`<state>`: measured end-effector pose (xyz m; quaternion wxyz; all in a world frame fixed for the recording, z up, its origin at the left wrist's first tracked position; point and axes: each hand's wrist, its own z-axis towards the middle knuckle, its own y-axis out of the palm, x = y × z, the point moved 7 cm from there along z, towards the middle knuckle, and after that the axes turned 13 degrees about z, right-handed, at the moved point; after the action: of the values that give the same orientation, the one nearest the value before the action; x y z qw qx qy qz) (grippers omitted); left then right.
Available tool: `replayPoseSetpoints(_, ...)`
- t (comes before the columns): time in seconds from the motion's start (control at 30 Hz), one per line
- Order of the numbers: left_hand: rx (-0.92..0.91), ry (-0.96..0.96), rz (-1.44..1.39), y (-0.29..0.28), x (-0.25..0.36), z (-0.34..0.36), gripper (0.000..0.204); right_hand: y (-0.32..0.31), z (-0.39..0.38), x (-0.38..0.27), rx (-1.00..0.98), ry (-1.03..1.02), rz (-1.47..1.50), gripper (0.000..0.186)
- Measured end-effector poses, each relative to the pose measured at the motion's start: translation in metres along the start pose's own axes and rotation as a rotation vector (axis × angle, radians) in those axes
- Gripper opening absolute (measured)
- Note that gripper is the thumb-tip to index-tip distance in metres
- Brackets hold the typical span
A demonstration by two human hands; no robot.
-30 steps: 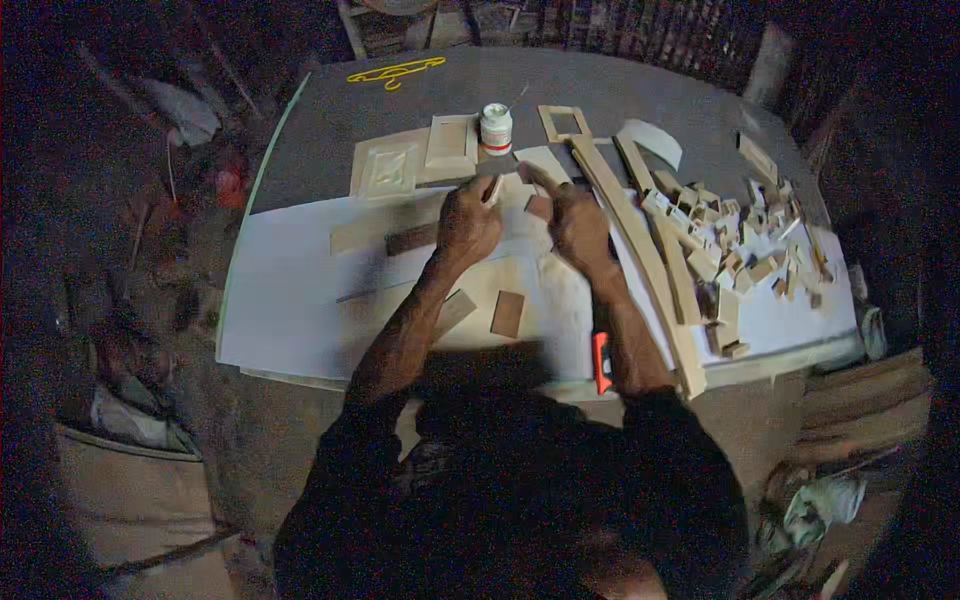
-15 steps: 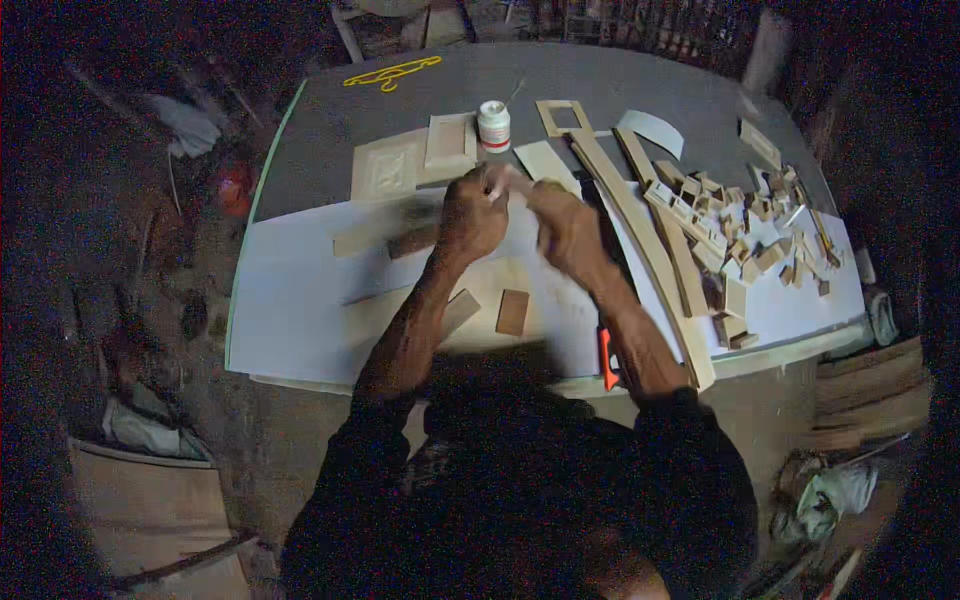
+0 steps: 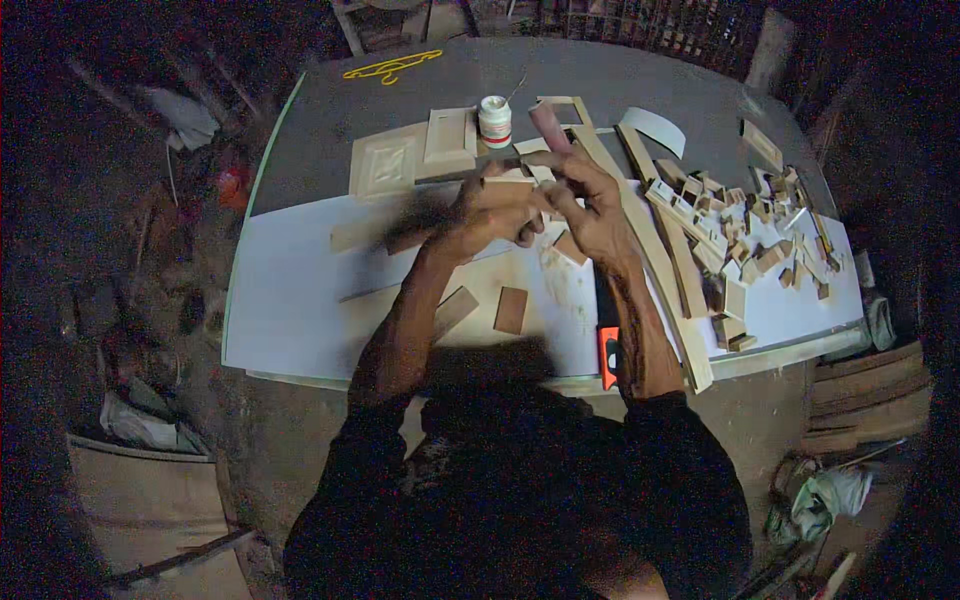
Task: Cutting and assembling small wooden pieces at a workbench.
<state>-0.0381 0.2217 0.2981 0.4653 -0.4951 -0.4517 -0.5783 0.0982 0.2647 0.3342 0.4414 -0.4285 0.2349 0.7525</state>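
My left hand (image 3: pixel 495 218), over the middle of the table, is closed round a small flat wooden piece (image 3: pixel 508 190) with a pale top edge. Close beside it, my right hand (image 3: pixel 592 200) curls its fingers toward the left fingertips. From the right fingers a pinkish-brown strip (image 3: pixel 548 128) sticks up; I cannot make out its material. A small pale bit (image 3: pixel 540 174) shows between the hands, and which fingers hold it is unclear. Below the hands lie a small brown wooden block (image 3: pixel 570 248) with a pale edge and a dark brown rectangular block (image 3: pixel 511 310).
A white jar (image 3: pixel 494 122) stands behind the hands, beside framed wooden panels (image 3: pixel 450 137). Long wooden strips (image 3: pixel 640 240) and a heap of small wood offcuts (image 3: pixel 740 225) lie at right. A saw's orange handle (image 3: pixel 608 358) lies near the front edge. A yellow hanger (image 3: pixel 393 68) rests far left.
Both hands have moved slightly nearer me, and my right hand has shifted right. The pinkish strip, blurred between the hands before, now points up from my right hand. The small block below shows now.
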Motion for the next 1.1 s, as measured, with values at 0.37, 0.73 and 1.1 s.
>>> replayPoseSetpoints(0.37,-0.074,0.036,-0.045,0.008,0.022,-0.004,0.028,0.026,0.007,-0.013,-0.164,0.068,-0.094,0.033)
replayPoseSetpoints(0.73,0.045,-0.006,0.143,-0.001,0.009,0.002,0.026,0.024,0.007,-0.018,-0.187,0.108,-0.255,0.024)
replayPoseSetpoints(1.1,0.307,-0.013,0.956,-0.033,0.004,0.003,0.025,0.021,-0.018,-0.001,0.027,-0.042,-0.242,0.047)
